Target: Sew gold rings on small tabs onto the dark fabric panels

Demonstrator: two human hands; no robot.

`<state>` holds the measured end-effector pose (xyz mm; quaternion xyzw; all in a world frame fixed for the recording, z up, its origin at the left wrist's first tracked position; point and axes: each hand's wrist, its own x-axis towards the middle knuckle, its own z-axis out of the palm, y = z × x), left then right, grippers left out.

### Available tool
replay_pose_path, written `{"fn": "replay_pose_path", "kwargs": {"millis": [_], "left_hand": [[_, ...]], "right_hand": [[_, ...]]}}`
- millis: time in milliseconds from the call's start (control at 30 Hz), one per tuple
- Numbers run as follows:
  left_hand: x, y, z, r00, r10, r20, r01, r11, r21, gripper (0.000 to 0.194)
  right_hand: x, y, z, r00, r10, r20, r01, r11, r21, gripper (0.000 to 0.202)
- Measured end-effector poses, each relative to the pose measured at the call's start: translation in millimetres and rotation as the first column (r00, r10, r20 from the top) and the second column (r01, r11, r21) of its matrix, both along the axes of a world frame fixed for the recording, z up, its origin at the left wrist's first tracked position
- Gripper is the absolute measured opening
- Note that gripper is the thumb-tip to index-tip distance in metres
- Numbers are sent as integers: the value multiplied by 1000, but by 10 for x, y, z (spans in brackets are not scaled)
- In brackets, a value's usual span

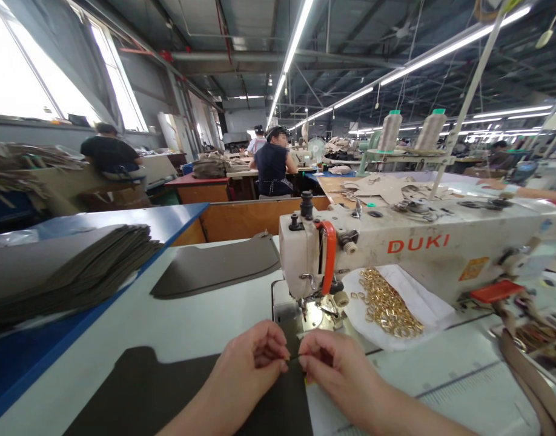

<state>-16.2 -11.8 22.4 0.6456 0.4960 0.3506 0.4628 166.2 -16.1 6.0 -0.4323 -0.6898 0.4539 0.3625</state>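
Both hands are over a dark grey-brown panel (169, 387) in front of a white sewing machine (423, 248) marked DUKI. My left hand (255, 357) is closed in a pinch, fingertips at the panel's narrow part. Facing it across a small gap, my right hand (335, 369) pinches too. Something thin and dark seems to run between the fingertips, too small to name. Just beyond them is the metal needle plate (318, 318), under the presser foot. Gold-coloured metal rings (389, 306) lie heaped on a white sheet (426, 297) beside the machine head.
More dark panels (218, 263) lie behind on the table. A thick stack of panels (64, 266) rests on a blue-edged surface at left. Brown straps (523, 369) hang at the right. Thread cones (390, 131) stand behind the machine. A seated person (273, 163) works farther back.
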Motion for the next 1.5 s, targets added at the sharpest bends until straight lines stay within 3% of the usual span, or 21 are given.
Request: {"fn": "replay_pose_path", "kwargs": {"millis": [133, 267, 333, 467, 567, 767, 1067, 1233, 1367, 1433, 1500], "left_hand": [[1, -28, 16, 993, -5, -119, 15, 997, 78, 17], [-7, -33, -57, 995, -98, -21, 96, 994, -52, 18], [-7, -35, -90, 993, -97, -68, 92, 993, -76, 15], [9, -66, -68, 974, -42, -221, 50, 998, 30, 14], [32, -93, -2, 957, -18, -291, 47, 995, 91, 15], [54, -99, 35, 958, -20, -287, 53, 993, 108, 14], [55, -113, 11, 945, -5, -327, 51, 990, 133, 16], [53, -98, 38, 945, -6, -328, 53, 990, 134, 14], [-68, -7, 102, 957, -77, -280, 110, 988, 107, 15], [-156, 30, 91, 947, -46, -317, 119, 970, 213, 18], [-218, 33, 20, 913, 26, -407, 144, 913, 381, 21]], "right_hand": [[-37, -2, -37, 1000, -8, -17, 8, 999, -31, 9], [-52, -5, -37, 998, -14, -63, 10, 998, -60, 8], [-52, -5, -29, 998, -3, -70, -1, 999, -52, 8], [-46, 2, -36, 994, 7, -111, -14, 998, -60, 7], [-25, 9, -65, 997, -3, -75, 3, 1000, -1, 7], [17, 4, -86, 997, -53, 62, 41, 983, 178, 9], [7, -31, 3, 985, -43, 168, 1, 971, 241, 13], [7, -14, -19, 994, -21, 104, 8, 993, 121, 12], [-1, 20, -15, 998, -5, -57, 1, 998, -68, 9], [-9, 38, 6, 995, -20, -103, 2, 985, -175, 10], [-19, 60, 32, 994, -34, -100, 8, 968, -249, 11]]}}
